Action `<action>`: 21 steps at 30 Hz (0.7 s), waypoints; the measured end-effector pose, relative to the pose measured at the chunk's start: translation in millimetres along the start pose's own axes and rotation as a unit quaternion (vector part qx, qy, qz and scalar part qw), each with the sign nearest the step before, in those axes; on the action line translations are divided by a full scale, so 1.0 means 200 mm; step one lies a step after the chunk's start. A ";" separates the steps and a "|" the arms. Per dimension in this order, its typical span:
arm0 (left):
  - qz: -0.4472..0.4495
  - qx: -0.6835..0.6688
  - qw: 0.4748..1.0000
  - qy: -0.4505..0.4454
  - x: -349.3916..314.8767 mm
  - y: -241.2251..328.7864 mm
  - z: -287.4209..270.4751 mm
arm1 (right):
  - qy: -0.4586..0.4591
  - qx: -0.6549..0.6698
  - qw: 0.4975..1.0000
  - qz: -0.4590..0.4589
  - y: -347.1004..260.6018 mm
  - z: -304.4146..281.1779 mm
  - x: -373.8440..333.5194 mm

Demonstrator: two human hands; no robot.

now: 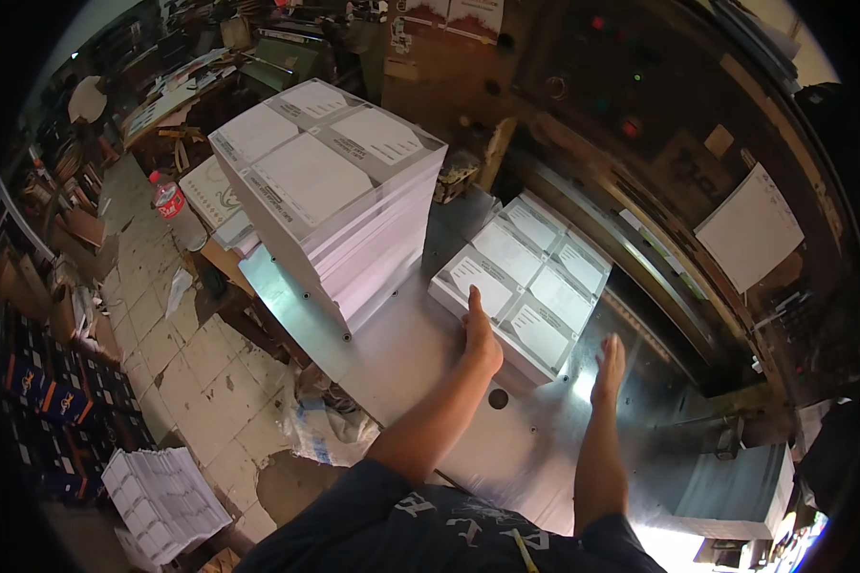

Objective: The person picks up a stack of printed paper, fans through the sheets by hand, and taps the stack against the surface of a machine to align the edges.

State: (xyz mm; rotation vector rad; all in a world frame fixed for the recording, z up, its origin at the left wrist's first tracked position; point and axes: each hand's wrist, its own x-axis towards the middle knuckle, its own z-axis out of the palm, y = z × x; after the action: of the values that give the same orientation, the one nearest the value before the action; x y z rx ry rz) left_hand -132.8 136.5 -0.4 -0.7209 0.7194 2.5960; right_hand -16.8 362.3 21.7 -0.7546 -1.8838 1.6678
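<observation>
A low stack of printed sheets point(511, 253) lies on the metal table of a large machine, its top divided into several white panels with grey borders. My left hand point(483, 336) is at the stack's near left side, seen edge-on with fingers stretched out; whether it touches the paper I cannot tell. Off the stack's near right corner, my right hand point(609, 371) is held upright and flat, apart from the paper. Neither hand holds anything. A much taller stack of similar sheets point(325, 181) stands to the left, near the table's edge.
The metal table point(420, 372) has small holes in its surface. Behind the low stack runs the machine's dark front point(631, 124), with a paper sheet point(750, 229) on it. Left are a red-labelled bottle point(174, 210), tiled floor point(177, 353), dark boxes point(62, 392) and a paper bundle point(162, 506).
</observation>
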 end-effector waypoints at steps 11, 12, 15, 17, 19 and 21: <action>0.079 -0.041 0.989 -0.119 -0.14 0.08 0.11 | -0.240 -0.389 0.848 -0.268 -0.31 0.57 0.82; 0.073 -0.023 0.990 -0.122 -0.17 0.08 0.14 | -0.252 -0.421 0.820 -0.293 -0.25 0.59 0.96; 0.045 0.018 0.987 -0.153 -0.16 0.11 0.03 | -0.309 -0.458 0.764 -0.334 -0.25 0.77 1.09; 0.013 0.048 0.981 -0.185 -0.18 0.10 -0.01 | -0.279 -0.477 0.751 -0.362 -0.18 0.79 1.04; 0.043 0.074 0.981 -0.174 -0.19 0.09 -0.03 | -0.262 -0.470 0.741 -0.401 -0.08 0.85 0.98; 0.055 0.079 0.982 -0.164 -0.18 0.08 -0.06 | -0.274 -0.476 0.733 -0.402 -0.10 0.94 0.83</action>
State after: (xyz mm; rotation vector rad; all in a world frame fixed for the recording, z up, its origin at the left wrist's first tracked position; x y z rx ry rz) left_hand -105.6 110.3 16.8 -0.2030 0.8663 2.6257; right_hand -267.3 343.4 21.2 0.3570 -2.8841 0.2742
